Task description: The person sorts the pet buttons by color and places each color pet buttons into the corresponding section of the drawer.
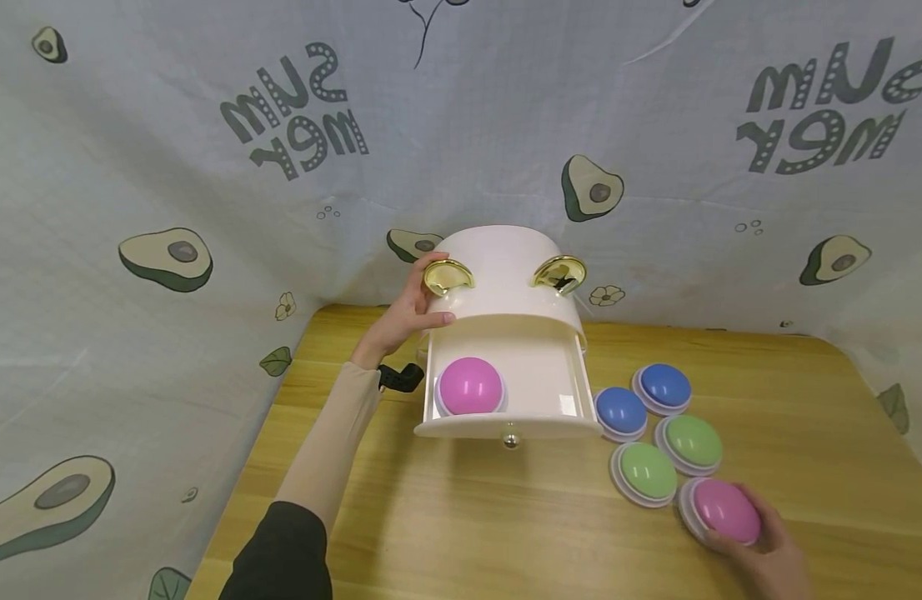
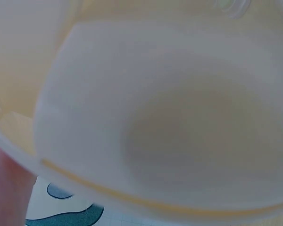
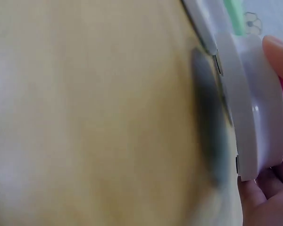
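A white box [image 1: 498, 250] with two gold ear-shaped pieces stands against the cloth, its drawer [image 1: 539, 375] pulled out. Inside the drawer, at the front left, sits a domed light with a pink top [image 1: 471, 386] and white base. My left hand [image 1: 414, 307] rests on the box's left side, thumb along the front edge and fingers beside the left ear. At the lower right, my right hand [image 1: 769, 546] grips a second pink domed light [image 1: 726, 510]. In the right wrist view, thumb and fingers hold its white base [image 3: 262, 108] at opposite edges; whether it touches the table is unclear.
Two blue domed lights [image 1: 665, 385] and two green ones [image 1: 648, 471] lie grouped right of the drawer on the wooden table [image 1: 521, 533]. The drawer's front has a small round knob [image 1: 510, 440]. Behind hangs a cloth [image 1: 506, 150] printed with avocados.
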